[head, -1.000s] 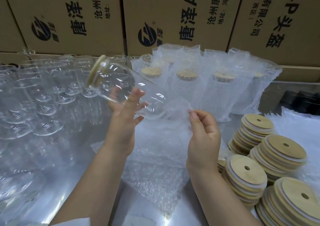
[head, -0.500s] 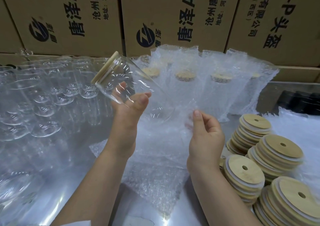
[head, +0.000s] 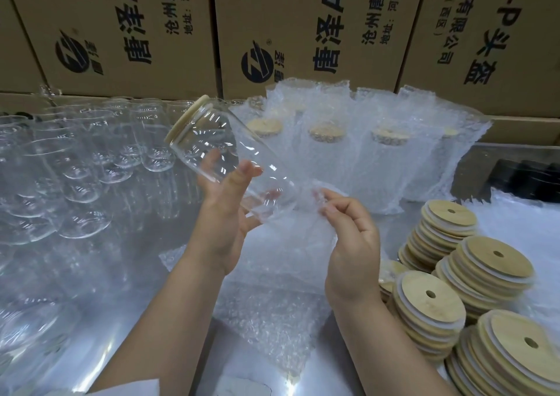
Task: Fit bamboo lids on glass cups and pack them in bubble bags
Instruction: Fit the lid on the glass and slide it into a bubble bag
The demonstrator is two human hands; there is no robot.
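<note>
My left hand [head: 225,214] holds a clear glass cup [head: 212,147] tilted, its bamboo lid [head: 185,117] pointing up and left, its base down toward the right. My right hand [head: 351,235] pinches the top edge of a bubble bag [head: 285,262] that hangs down to the table. The cup's base sits at or just inside the bag's mouth; how deep is unclear through the clear plastic.
Several empty glass cups [head: 91,159] crowd the left of the table. Packed cups in bubble bags [head: 357,153] stand at the back. Stacks of bamboo lids [head: 472,277] lie at the right. Cardboard boxes [head: 303,26] wall the back.
The cup has tipped steeper and shifted right, its base moving down to the bag's mouth. My right hand has kept its pinch on the bag's edge.
</note>
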